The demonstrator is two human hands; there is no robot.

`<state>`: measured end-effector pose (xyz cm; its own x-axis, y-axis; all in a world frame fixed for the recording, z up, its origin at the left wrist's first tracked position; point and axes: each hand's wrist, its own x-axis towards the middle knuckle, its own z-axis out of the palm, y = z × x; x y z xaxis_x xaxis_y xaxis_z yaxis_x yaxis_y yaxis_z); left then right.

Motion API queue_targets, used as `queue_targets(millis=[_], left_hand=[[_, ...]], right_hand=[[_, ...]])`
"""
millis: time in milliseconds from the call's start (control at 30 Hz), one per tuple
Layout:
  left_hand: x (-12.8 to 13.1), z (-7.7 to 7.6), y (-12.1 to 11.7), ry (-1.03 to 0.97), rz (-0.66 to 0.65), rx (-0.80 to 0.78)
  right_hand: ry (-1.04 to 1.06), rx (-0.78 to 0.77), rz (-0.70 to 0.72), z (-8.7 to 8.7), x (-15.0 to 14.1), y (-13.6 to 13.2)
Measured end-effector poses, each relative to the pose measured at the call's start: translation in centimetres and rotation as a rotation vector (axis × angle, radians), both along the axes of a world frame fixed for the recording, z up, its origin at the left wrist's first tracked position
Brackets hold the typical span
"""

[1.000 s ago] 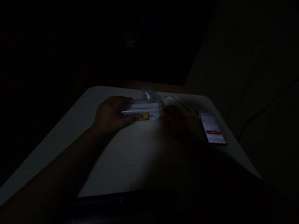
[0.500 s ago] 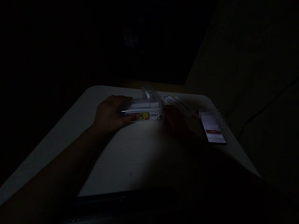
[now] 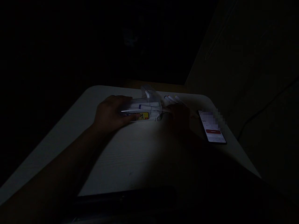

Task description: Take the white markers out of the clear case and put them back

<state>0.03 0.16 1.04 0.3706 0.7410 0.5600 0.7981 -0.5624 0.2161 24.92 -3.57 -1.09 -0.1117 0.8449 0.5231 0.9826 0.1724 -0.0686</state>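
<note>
A clear plastic case [image 3: 154, 98] with a yellow label lies on its side on the white table, its flap up at the far right end. My left hand [image 3: 111, 113] is closed around the case's left end, thumb along the label. At the open right end is my right hand [image 3: 178, 116], dark in shadow, its fingers closed on a white marker [image 3: 149, 107] with a purple end. Most of that marker shows inside the case. Beyond my right hand lie several white markers [image 3: 171, 99] with coloured ends, partly hidden by it.
To the right a lit phone [image 3: 213, 130] lies on the white table [image 3: 121, 149]. A dark object [image 3: 123, 200] runs along the near edge. The room around is very dark, with a wall and a cable on the right.
My right hand has shifted slightly right and away, and a white marker with a purple end now shows inside the case. My left hand and the case have stayed in place.
</note>
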Motion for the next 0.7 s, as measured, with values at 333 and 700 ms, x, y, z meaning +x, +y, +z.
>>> queue_targets(millis=[333, 700], left_hand=[[-0.1, -0.5, 0.3, -0.032, 0.038, 0.004], [0.3, 0.4, -0.6, -0.018, 0.189, -0.021]], right_hand=[[0.04, 0.059, -0.156, -0.2, 2.1, 0.4], [0.005, 0.015, -0.1, 0.2, 3.7, -0.1]])
